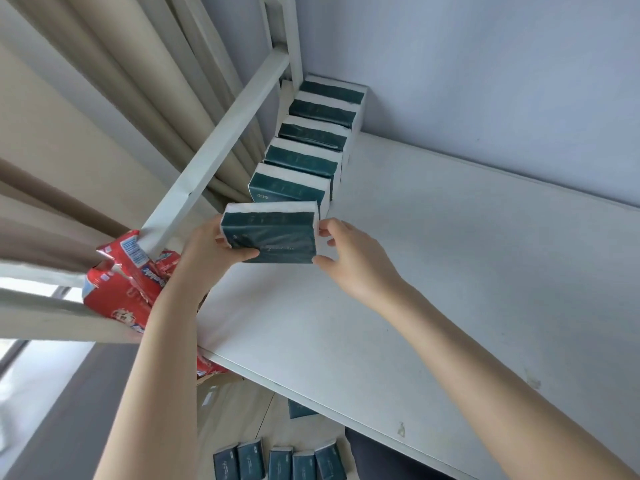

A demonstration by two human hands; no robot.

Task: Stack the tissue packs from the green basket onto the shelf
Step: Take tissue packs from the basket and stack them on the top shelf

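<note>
A dark green tissue pack (273, 233) with white ends stands at the near end of a row on the white shelf (433, 271). My left hand (211, 251) grips its left end, thumb across the front face. My right hand (349, 254) pinches its right end with curled fingers. Behind it, several matching packs (304, 157) stand on edge in a line running back to the wall corner. The green basket is not in view.
A white frame rail (221, 147) runs along the shelf's left side, with beige curtains (104, 116) behind it. A red plastic package (124, 282) sits at the left rail. Several more green packs (280, 462) lie on a lower surface below the shelf edge.
</note>
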